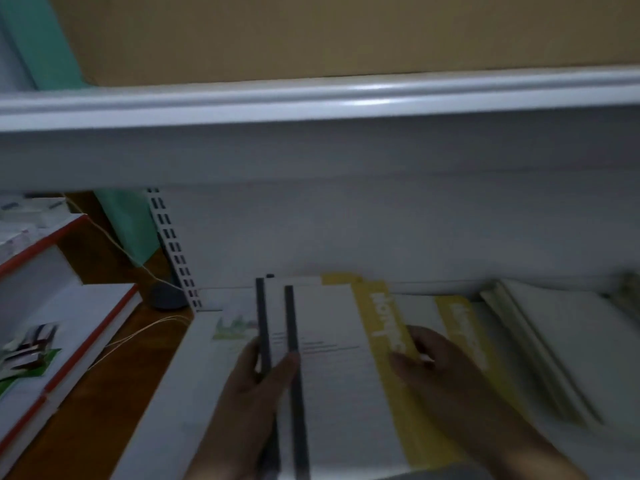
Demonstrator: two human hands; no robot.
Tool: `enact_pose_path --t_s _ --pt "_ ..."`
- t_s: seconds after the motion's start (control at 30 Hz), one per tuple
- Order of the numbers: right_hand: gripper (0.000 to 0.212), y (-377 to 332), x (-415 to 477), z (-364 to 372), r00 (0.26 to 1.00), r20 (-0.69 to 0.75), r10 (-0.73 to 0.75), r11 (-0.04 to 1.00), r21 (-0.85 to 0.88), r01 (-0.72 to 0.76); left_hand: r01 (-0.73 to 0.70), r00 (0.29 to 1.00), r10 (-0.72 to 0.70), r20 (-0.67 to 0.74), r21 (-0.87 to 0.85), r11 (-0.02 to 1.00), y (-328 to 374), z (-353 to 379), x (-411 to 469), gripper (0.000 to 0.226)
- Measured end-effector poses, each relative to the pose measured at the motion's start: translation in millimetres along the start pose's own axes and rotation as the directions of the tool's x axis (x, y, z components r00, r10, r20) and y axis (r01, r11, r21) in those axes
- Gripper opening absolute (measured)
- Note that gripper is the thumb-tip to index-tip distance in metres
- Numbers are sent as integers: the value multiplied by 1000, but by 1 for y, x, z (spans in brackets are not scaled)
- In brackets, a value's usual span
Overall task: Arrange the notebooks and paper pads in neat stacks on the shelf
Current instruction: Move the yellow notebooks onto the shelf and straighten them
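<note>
A stack of white notebooks (329, 341) with dark spines on the left and a yellow band on the right lies on the lower white shelf (162, 403). My left hand (256, 386) grips the dark spine edges of the stack, thumb over the top. My right hand (436, 368) pinches the yellow right edge of the top notebook. Another yellow-banded notebook (464, 327) lies just right of the stack. Further right sits a fanned pile of white paper pads (554, 334). The picture is dim and blurred.
The upper shelf's white rail (311, 98) crosses the view above, with brown cardboard (311, 32) on it. At left stand red-edged white shelves (52, 306) with packs on them, over a brown floor with a thin cord (138, 334). A slotted upright (173, 247) marks the shelf's left back corner.
</note>
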State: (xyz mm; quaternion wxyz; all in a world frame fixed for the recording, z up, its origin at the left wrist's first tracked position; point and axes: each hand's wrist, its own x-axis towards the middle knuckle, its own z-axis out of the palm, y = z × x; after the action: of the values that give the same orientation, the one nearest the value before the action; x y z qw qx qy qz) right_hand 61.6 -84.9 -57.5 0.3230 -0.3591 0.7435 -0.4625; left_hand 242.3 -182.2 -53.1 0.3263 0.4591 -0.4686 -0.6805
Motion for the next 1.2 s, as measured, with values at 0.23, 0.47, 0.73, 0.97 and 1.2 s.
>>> enact_pose_path --t_s 0.23,0.47,0.73,0.97,1.2 --pt "76 52 10 -72 991 -131 -25 930 -366 -25 6 952 -76 297 231 973 -26 113 21 41" --pt "68 63 12 -65 873 -320 -369 761 -642 86 -171 956 291 -33 743 647 -5 40 24 46" --pt "55 4 29 59 904 423 63 996 -84 -31 112 983 73 -171 858 501 -15 -50 21 60" --pt "40 13 27 94 953 301 -8 1000 -19 14 249 965 -225 -136 195 949 18 -69 25 33" --pt "49 -5 22 72 959 258 117 941 280 -190 88 994 -86 74 -21 996 17 -46 -12 29"
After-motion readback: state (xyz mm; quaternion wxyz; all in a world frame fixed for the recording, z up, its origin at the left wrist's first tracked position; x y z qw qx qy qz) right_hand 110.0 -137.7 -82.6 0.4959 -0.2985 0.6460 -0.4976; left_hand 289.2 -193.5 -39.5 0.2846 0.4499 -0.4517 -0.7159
